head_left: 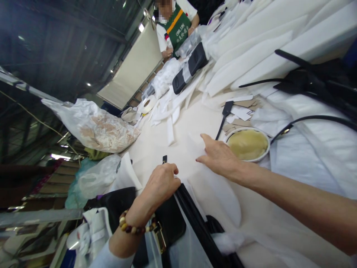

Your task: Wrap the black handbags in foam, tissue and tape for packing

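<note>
My left hand point(160, 183), with a beaded bracelet on the wrist, is closed around a black strap point(164, 159) whose tip sticks out past the fingers. Below it lies a black bag point(174, 219) with gold-coloured hardware, partly hidden by my wrist, beside a long black padded strip point(199, 223). My right hand point(219, 154) reaches over the table with thumb and forefinger apart, close to a thin white foam sheet point(223, 190). Whether its fingertips touch the sheet I cannot tell. Just beyond that hand is a black strap with a flat, wide end point(228, 108).
A white-rimmed dish of yellowish paste point(247, 145) stands right of my right hand, near paper scraps point(241, 112). White foam strips point(259, 52) pile up behind. A plastic bag point(97, 126) sits at the left edge. A co-worker point(178, 29) is across the table point(189, 119).
</note>
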A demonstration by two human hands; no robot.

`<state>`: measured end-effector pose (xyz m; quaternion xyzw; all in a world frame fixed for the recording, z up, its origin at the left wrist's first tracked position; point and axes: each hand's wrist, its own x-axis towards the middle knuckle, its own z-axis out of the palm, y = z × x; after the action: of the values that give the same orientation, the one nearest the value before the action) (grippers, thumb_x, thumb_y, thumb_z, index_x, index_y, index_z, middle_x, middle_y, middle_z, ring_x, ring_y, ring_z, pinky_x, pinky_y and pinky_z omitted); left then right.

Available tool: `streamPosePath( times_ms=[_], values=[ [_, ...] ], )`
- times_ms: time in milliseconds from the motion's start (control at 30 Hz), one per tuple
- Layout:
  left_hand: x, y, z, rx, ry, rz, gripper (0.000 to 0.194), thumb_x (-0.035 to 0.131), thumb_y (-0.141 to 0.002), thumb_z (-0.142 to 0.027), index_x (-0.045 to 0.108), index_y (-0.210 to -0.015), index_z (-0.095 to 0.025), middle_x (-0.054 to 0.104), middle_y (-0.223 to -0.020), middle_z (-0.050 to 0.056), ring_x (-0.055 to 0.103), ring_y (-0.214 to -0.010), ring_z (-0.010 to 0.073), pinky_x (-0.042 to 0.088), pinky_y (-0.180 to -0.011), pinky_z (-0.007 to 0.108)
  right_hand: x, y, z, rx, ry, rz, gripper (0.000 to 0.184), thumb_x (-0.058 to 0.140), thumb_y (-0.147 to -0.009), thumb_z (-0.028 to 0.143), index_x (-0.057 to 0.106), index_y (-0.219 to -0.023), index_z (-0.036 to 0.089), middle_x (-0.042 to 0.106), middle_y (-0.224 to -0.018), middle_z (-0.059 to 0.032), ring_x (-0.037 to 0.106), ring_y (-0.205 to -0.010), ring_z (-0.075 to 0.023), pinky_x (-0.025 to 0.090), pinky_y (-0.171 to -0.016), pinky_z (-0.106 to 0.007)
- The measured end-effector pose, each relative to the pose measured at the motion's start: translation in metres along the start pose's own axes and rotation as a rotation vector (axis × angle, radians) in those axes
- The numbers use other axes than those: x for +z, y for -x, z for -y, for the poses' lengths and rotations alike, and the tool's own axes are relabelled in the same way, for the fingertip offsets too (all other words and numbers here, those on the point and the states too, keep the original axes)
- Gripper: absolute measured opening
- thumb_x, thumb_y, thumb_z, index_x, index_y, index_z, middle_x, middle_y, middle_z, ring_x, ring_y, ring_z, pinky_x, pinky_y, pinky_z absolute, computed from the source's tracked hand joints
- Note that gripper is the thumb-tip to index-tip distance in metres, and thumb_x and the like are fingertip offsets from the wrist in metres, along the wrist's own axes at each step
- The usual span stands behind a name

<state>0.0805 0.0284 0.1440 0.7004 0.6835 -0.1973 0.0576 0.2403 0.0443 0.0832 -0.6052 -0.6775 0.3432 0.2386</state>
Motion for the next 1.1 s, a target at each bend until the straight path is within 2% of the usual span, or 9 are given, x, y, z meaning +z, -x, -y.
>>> streamPosePath(
  times_ms=[100,167,267,433,533,667,867,967,1100],
  values=[
    [-0.002,0.001,-0.001,-0.007,0.01,-0.009,0.026,0.052,-0.064,-0.007,0.069,-0.084,-0.011,0.064,-0.068,0.006,0.059,-0.068,0.0193,0.04,-0.063,0.027,-0.032,0.013,-0.001,-0.035,-0.52,-0.149,0.025,0.056,-0.082,0.032,0.06,-0.101,0.015,0.064,-0.077,-0.0028,0.058,-0.065,-0.0163,0.038,-0.053,-0.025],
    [-0.003,0.001,-0.001,0.001,0.03,-0.009,0.022,0.052,-0.064,-0.007,0.069,-0.078,-0.013,0.062,-0.062,0.003,0.059,-0.065,0.0175,0.04,-0.059,0.025,-0.046,0.027,-0.003,-0.061,-0.736,-0.14,0.019,0.055,-0.082,0.032,0.063,-0.09,0.017,0.063,-0.072,-0.0005,0.055,-0.058,-0.0143,0.033,-0.047,-0.024],
    [-0.003,0.001,0.001,0.004,0.065,-0.006,0.019,0.052,-0.063,-0.006,0.067,-0.073,-0.015,0.058,-0.055,-0.001,0.056,-0.057,0.0142,0.039,-0.055,0.022,-0.046,0.047,-0.006,-0.075,-0.643,-0.005,0.013,0.058,-0.078,0.029,0.063,-0.08,0.017,0.059,-0.064,0.0004,0.052,-0.058,-0.0143,0.03,-0.047,-0.024],
    [-0.002,0.001,0.004,-0.01,0.091,-0.016,0.014,0.052,-0.064,-0.008,0.062,-0.069,-0.016,0.054,-0.05,-0.004,0.053,-0.049,0.0118,0.039,-0.052,0.022,-0.014,0.065,-0.002,-0.065,-0.331,0.355,0.008,0.055,-0.077,0.02,0.06,-0.072,0.015,0.061,-0.07,-0.0038,0.054,-0.067,-0.0163,0.031,-0.056,-0.026],
    [-0.002,0.002,0.005,-0.024,0.098,-0.02,0.012,0.052,-0.064,-0.008,0.059,-0.068,-0.017,0.052,-0.049,-0.005,0.052,-0.048,0.0115,0.038,-0.051,0.022,-0.003,0.067,0.002,-0.066,-0.283,0.458,0.007,0.053,-0.076,0.016,0.059,-0.072,0.015,0.063,-0.073,-0.0052,0.055,-0.068,-0.0159,0.031,-0.058,-0.027],
    [-0.001,0.004,0.006,-0.028,0.128,-0.018,0.011,0.051,-0.064,-0.009,0.057,-0.067,-0.017,0.051,-0.048,-0.005,0.051,-0.048,0.0116,0.037,-0.052,0.022,-0.006,0.063,0.001,-0.065,-0.291,0.396,0.007,0.051,-0.077,0.018,0.056,-0.072,0.016,0.06,-0.07,-0.004,0.053,-0.064,-0.015,0.03,-0.056,-0.026],
    [-0.001,0.004,0.003,0.007,0.182,-0.031,0.009,0.049,-0.061,-0.01,0.052,-0.061,-0.018,0.048,-0.048,-0.006,0.049,-0.051,0.0117,0.035,-0.053,0.023,-0.002,0.062,0.016,-0.097,-0.152,0.03,0.016,0.048,-0.079,0.015,0.058,-0.092,0.017,0.059,-0.082,-0.0062,0.055,-0.073,-0.0199,0.035,-0.063,-0.029],
    [-0.004,0.004,0.001,0.026,0.206,-0.015,0.007,0.048,-0.059,-0.012,0.05,-0.056,-0.017,0.049,-0.051,-0.005,0.048,-0.054,0.0122,0.033,-0.052,0.023,0.014,0.064,0.028,-0.166,-0.347,0.155,0.018,0.048,-0.084,0.026,0.061,-0.093,0.017,0.058,-0.092,-0.0079,0.057,-0.077,-0.0196,0.042,-0.07,-0.031],
    [-0.005,0.004,0.002,0.012,0.211,0.0,0.008,0.049,-0.058,-0.014,0.046,-0.052,-0.018,0.045,-0.047,-0.006,0.045,-0.052,0.0116,0.03,-0.051,0.023,0.028,0.062,0.026,-0.01,-0.685,0.308,0.025,0.05,-0.085,0.029,0.066,-0.1,0.017,0.06,-0.107,-0.0096,0.056,-0.095,-0.0192,0.04,-0.087,-0.032]
  ],
)
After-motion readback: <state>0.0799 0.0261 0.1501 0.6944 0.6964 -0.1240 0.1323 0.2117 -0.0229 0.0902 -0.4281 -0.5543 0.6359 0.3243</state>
